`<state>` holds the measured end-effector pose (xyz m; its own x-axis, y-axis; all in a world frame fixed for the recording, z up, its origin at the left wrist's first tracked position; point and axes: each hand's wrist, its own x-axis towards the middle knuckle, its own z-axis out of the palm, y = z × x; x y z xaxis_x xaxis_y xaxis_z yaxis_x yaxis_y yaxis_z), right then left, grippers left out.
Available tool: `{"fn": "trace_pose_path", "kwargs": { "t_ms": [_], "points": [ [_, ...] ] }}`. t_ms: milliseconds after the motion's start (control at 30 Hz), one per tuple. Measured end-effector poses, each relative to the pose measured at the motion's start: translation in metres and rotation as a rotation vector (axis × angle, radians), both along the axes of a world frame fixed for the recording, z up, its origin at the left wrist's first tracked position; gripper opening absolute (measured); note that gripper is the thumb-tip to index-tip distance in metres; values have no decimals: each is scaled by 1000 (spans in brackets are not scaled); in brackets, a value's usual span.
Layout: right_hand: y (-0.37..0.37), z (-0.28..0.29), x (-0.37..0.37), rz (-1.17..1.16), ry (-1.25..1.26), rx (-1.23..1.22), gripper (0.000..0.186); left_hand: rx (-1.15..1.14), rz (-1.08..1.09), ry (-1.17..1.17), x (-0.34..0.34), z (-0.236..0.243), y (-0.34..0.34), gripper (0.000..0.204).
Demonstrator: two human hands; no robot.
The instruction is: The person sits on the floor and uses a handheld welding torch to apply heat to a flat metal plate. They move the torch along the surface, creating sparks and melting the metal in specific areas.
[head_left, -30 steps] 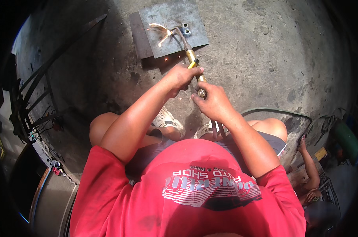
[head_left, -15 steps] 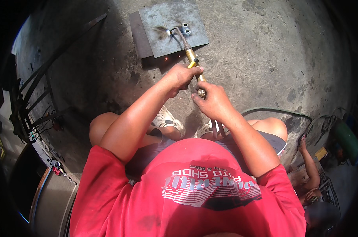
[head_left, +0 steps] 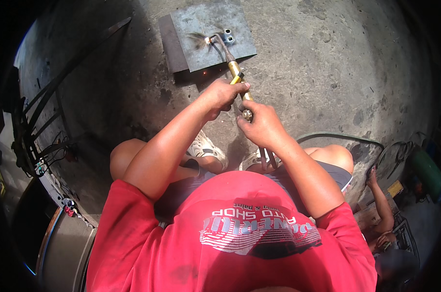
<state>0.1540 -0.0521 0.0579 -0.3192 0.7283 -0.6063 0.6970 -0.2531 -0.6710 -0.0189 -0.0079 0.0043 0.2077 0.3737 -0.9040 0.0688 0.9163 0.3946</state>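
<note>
A brass cutting torch (head_left: 234, 68) slants up from my hands, its bent tip over a grey metal sheet (head_left: 197, 57). A small bright glow shows at the tip, amid dark scorch marks. My left hand (head_left: 222, 97) is closed round the torch's body, with its thumb along the brass. A yellow piece with a black end (head_left: 237, 78) sticks out by that hand's fingers; I cannot tell if it belongs to the torch. Closer to me, my right hand (head_left: 263, 122) grips the torch's rear end beside a round valve knob (head_left: 247, 115). Two hoses (head_left: 266, 158) hang below it.
The sheet has two small square holes and overlaps a darker plate (head_left: 172, 44) on the concrete floor (head_left: 317, 73). A hose (head_left: 342, 136) runs off right towards a green cylinder (head_left: 426, 171). Another person's arm (head_left: 382, 207) shows at lower right. Cables and bars (head_left: 33, 126) stand at left.
The glow at the torch tip has turned more orange, and fewer sparks show below the sheet. My right fingers have shifted slightly at the valve knob. Both hands stay on the torch.
</note>
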Motion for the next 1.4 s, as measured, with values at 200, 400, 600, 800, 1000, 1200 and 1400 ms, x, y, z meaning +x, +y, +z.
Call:
{"fn": "trace_pose_path", "kwargs": {
  "t_ms": [200, 400, 600, 800, 1000, 1200, 1400],
  "points": [
    [0, -1, 1, 14, 9, 12, 34, 6, -5, 11, -1, 0, -1, 28],
    [3, 3, 0, 25, 0, -35, 34, 5, -18, 28, 0, 6, 1, 29],
    [-1, 2, 1, 18, 10, -3, 32, -8, 6, 3, -1, 2, -1, 28],
    [-1, 3, 1, 23, -2, -15, 31, -23, -16, 3, -1, 3, -1, 28],
    [-8, 0, 3, 14, 27, 46, 32, -7, -5, 5, 4, 8, -3, 30],
    [-21, -10, 1, -8, 3, 249, 28, 201, -138, 116, 8, 11, -1, 30],
    [8, 16, -11, -58, 48, 391, 27, 524, -152, 180, -9, 64, 35, 37]
  ]
}}
